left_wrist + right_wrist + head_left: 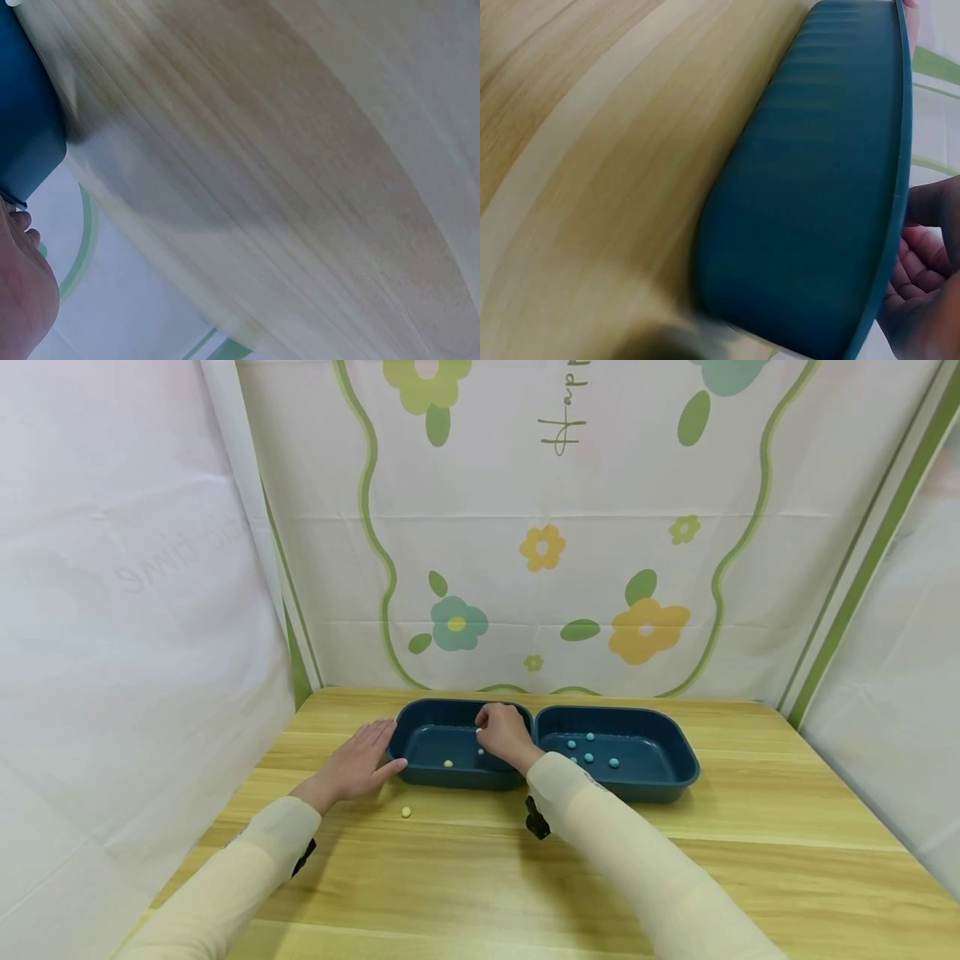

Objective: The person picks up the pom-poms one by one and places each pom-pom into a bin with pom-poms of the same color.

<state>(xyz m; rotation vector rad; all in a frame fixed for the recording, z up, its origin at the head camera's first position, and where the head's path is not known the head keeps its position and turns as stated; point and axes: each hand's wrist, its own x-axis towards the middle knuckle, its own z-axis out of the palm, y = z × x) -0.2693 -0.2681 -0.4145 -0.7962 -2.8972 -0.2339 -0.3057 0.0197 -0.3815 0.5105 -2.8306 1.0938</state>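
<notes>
In the head view, my left hand [358, 764] lies with straight fingers against the left end of a dark blue tray [420, 773]. My right hand [504, 735] reaches over this tray's right part, thumb and forefinger pinching a small pale ball [478, 731]. Below those fingertips a second pale ball [481, 751] shows inside the tray. A pale yellow ball [447, 764] lies near its front wall. The right wrist view shows curled fingers [922, 266] behind the tray's wall [810, 180]; what they hold is hidden there.
A matching blue tray [675, 789] adjoins on the right, with several light blue balls [588, 757] inside. One yellow ball [406, 812] lies on the wooden table [450, 877] in front of the left tray. A patterned cloth [495, 568] hangs behind the table.
</notes>
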